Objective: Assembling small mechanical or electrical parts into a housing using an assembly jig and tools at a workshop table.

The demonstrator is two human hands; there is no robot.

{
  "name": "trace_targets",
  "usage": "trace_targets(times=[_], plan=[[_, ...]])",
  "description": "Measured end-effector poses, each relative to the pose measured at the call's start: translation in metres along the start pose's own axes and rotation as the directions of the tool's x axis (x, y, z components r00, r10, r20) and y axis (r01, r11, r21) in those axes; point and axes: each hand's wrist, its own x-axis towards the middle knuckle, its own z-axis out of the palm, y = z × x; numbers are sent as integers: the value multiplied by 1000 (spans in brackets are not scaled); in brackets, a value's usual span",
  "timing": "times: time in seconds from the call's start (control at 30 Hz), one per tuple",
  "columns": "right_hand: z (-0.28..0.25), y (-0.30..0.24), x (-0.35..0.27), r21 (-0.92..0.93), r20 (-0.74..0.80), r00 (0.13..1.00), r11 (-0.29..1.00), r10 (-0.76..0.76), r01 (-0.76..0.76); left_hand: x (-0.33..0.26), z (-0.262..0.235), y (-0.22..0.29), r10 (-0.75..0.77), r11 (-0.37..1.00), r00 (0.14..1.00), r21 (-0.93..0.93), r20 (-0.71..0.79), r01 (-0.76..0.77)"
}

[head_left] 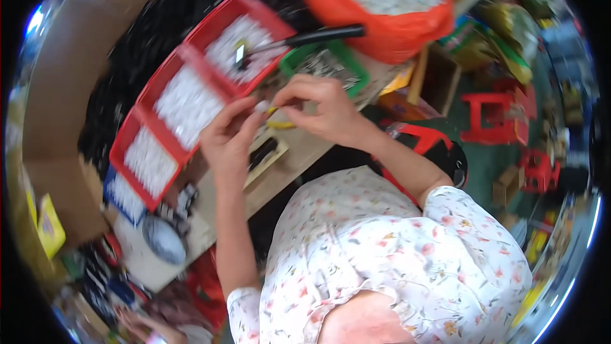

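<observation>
My left hand and my right hand meet over the edge of a wooden worktop. Together their fingertips pinch a small white part; a small yellow piece shows just below the right hand. Beyond the hands lie red trays filled with several small white parts. A black-handled tool lies across the far red tray and a green tray.
An orange bag full of white parts stands at the back. A large heap of black parts lies beyond the red trays. Red stools and cardboard boxes sit on the floor to the right. Clutter and a round grey object lie lower left.
</observation>
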Motion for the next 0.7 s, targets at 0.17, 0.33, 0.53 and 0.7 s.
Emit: trace_targets(times=[0.17,0.33,0.53,0.7], plan=[[27,-17,-3,92,85,996,995,18,-26,-33,-7,-15,73,987,985,-131,-158,-95],[41,-20,0,31,97,995,999,21,-24,-42,-14,-14,132,988,961,-51,-242,-148],[36,-17,-2,-3,51,999,1000,-6,6,-41,-10,-10,290,920,933,332,-213,-210],[47,-14,-2,147,63,997,989,-42,32,-43,-15,-28,442,839,865,450,-238,-305]])
